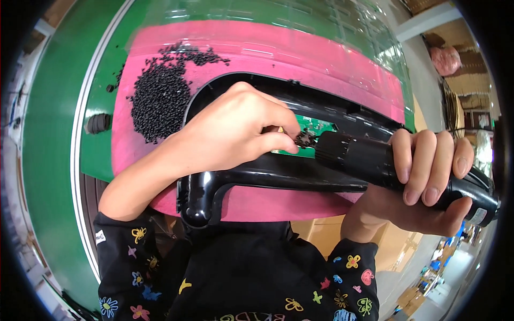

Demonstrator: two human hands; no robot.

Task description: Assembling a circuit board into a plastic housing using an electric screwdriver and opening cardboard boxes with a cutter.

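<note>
The left hand (241, 123) bends over a black housing (284, 176), its thumb and forefinger drawn close together beside a small dark cluster (306, 139); whether they grip any of it I cannot tell. The right hand (428, 168) is wrapped round a cylindrical black tool (369, 160), fingers across it and thumb on the near side.

From the left, the green surface (53, 134) is crossed by a white strip (81, 107). Next comes a dark grey roll (98, 123), then a heap of tiny black pieces (160, 99), most of it on a pink mat (257, 206), with some spilling toward the far side.

The housing lies on the mat, open side up, its rounded end to the left. In its middle sits a green circuit board (318, 124), partly hidden by the fingers and the tool. The tool's ribbed end points left, over the board and just beside the cluster. Clear plastic trays (332, 29) stand beyond. Farther right is a pink bundle (445, 60).
</note>
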